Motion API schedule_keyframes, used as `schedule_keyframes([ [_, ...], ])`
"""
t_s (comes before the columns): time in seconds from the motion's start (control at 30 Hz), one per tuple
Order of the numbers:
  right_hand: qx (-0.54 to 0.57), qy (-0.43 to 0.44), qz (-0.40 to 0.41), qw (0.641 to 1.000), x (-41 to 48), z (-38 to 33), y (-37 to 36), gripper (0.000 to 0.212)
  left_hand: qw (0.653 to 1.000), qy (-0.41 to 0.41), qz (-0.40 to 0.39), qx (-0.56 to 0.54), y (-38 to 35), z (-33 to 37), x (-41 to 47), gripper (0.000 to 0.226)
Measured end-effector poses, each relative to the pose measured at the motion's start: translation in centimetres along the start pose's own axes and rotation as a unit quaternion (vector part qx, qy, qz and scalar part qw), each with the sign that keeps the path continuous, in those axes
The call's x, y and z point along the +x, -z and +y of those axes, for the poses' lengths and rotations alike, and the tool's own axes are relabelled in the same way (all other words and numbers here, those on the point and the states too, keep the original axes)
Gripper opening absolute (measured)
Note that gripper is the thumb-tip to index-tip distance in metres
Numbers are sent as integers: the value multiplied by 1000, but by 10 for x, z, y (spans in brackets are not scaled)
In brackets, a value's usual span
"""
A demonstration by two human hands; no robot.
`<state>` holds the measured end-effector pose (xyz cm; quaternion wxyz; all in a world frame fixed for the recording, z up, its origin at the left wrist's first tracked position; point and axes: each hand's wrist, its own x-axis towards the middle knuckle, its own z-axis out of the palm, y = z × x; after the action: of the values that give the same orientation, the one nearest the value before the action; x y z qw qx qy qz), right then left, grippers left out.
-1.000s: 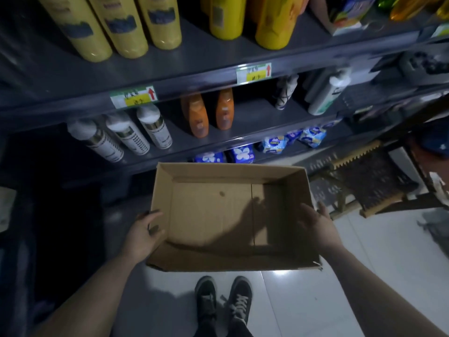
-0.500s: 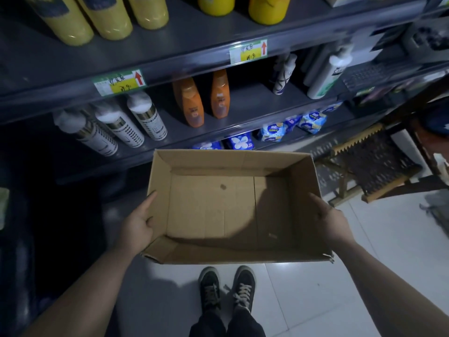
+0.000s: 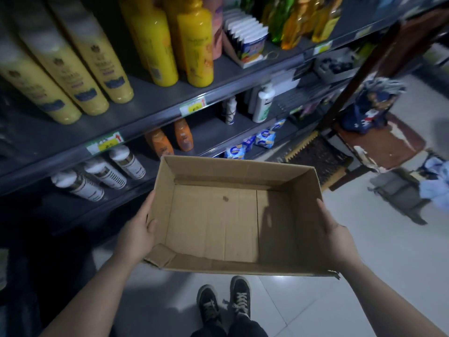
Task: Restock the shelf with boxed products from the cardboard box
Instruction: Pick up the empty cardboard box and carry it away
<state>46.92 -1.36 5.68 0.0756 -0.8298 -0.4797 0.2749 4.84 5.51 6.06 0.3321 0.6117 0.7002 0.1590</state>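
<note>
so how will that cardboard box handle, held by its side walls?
Probably light: the cardboard box looks empty. Likely to flex, being open-topped with a bent near-left corner. Left hand and right hand press opposite walls, so it could bow inward.

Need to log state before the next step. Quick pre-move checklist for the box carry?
1. Left hand on the cardboard box: ok, it grips the left wall with the thumb over the rim.
2. Right hand on the box: ok, palm pressed flat against the right wall.
3. Stock left in the box: not ok, only the bare floor shows, no boxed products.
4. Box condition: not ok, the near left corner flap is bent and the near right corner is torn.
5. Floor ahead: cannot tell; tiles by the black shoes look bare, but a brush lies close on the right.
</note>
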Motion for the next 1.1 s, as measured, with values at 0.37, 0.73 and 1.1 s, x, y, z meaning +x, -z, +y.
schedule_keyframes([
  [0.37, 32, -117, 117, 986, -85, 127, 99, 69, 986, -133, -79, 56, -50, 164, -8, 76],
  [0.73, 109, -219, 207, 947, -125, 303, 183, 70, 955, -242, -120, 120, -207, 340, -39, 74],
  [1.1, 117, -346, 254, 895, -151, 433, 240, 84, 917, -305, -220, 136, -343, 504, -68, 71],
])
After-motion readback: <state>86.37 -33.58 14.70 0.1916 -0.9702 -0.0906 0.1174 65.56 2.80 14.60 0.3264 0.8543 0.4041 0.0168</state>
